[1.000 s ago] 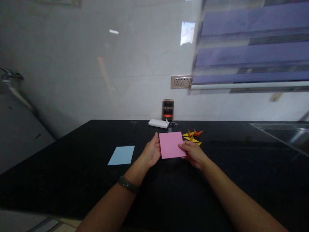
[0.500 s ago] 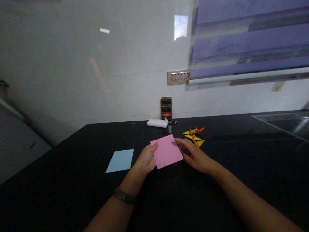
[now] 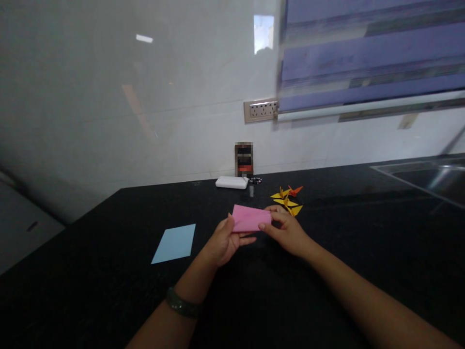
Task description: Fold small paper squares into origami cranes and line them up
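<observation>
Pink paper (image 3: 250, 218): one sheet, lifted just above the black tabletop (image 3: 109, 291), seen nearly edge-on between both hands.
Left hand (image 3: 222, 242): grip pinched on the sheet's left edge, thumb on top.
Right hand (image 3: 286, 231): grip pinched on the right edge, fingertips at the corner.
Doing it well: judged from the pose, matching the edges squarely and keeping both pinches light should help avoid stray creases.
Blue paper (image 3: 174, 243): one sheet, flat, well to the left.
Folded paper figures (image 3: 286, 199): a small cluster just beyond the right hand, yellow and one orange; exact count unclear.
</observation>
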Available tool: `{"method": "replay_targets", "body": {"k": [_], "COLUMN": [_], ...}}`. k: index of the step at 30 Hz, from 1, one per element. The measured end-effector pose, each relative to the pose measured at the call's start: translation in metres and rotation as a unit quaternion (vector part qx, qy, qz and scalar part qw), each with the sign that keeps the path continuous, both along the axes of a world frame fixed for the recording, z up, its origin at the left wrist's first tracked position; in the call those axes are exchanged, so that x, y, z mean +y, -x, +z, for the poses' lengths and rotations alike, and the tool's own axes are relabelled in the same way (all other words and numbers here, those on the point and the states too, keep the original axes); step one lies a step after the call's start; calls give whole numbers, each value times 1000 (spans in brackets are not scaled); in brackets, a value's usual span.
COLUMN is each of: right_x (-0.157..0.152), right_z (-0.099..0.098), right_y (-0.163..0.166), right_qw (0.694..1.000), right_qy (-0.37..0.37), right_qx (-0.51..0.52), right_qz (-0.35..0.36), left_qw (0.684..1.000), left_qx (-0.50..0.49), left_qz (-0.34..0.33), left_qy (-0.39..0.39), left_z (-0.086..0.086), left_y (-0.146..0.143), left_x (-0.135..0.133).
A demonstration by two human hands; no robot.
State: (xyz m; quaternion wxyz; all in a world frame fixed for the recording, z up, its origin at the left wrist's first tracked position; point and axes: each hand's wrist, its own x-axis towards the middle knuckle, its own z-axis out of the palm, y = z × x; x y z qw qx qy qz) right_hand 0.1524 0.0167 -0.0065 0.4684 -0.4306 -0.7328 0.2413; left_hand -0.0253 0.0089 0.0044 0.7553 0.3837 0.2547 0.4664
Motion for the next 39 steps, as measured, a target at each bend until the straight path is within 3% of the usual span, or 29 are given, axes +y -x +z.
{"method": "replay_targets", "body": {"k": [3,6,9,13,17,21,32,39], "right_x": [0,-2,-5,-6,-5,-4,-7,-5], "right_z": [0,3,6,8,4,1,4,1], "right_y": [1,0,-1,-1,3,8,10,8], "right_qw": [999,999,999,997,996,967,937,949], "right_qy": [28,46,31,15,71,179,222,209], "right_qx": [17,11,-21,-29,49,179,269,232], "right_qz": [6,12,39,66,34,0,-12,-36], "left_qw": [997,988,978,964,949,935,934,916], "left_qx": [58,113,136,179,218,230,236,293], "left_qz": [14,80,144,173,204,246,240,225], "left_qy": [-57,-63,-65,-89,-105,-114,-118,-153], "left_z": [-2,-2,-3,-6,-9,-10,-11,-11], "left_y": [-1,-4,-5,-5,-6,-7,-9,-8], "left_x": [-3,-3,1,4,5,5,4,3]}}
